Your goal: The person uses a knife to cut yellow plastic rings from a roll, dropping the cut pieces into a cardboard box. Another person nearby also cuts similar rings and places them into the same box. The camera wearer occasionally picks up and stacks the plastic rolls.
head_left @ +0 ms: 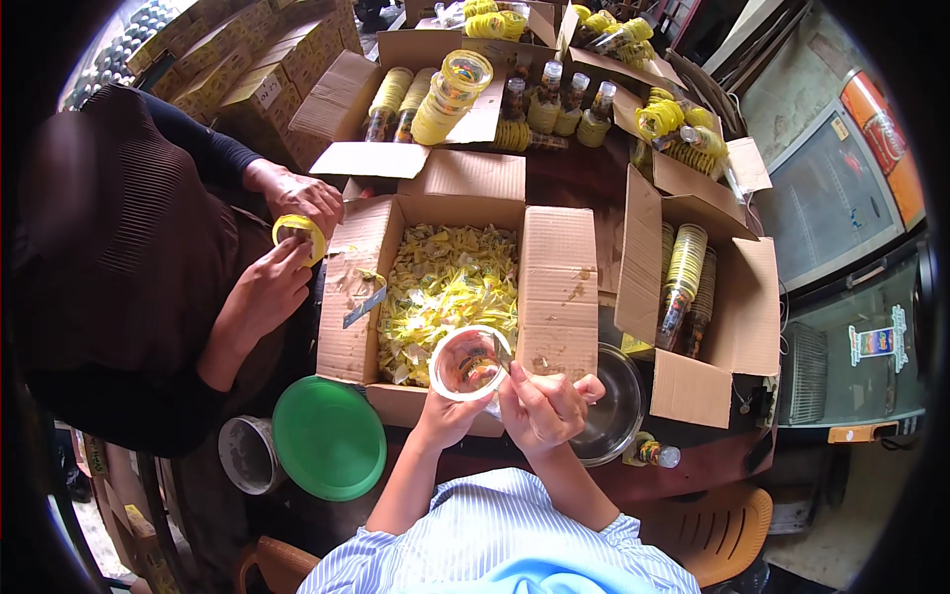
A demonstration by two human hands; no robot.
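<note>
My left hand (447, 421) grips a clear plastic cup (445, 378) from below, its pale-rimmed mouth facing up and a printed pattern showing on its wall. At the cup's right rim, my right hand (544, 408) pinches a thin grey blade (504, 349), mostly hidden by the fingers. Both hands are over the near edge of an open cardboard box (557, 287) filled with yellow and white plastic scraps (450, 272). Another blade (365, 308) lies on the box's left flap.
On the left a co-worker's hands (262, 297) hold a yellow-rimmed cup (300, 238). A green lid (330, 438) and grey bucket (251, 455) are near left. Right of me are a clear round basin (623, 396) and a box of stacked cups (683, 277). Yellow-rimmed cup stacks (447, 104) stand farther back.
</note>
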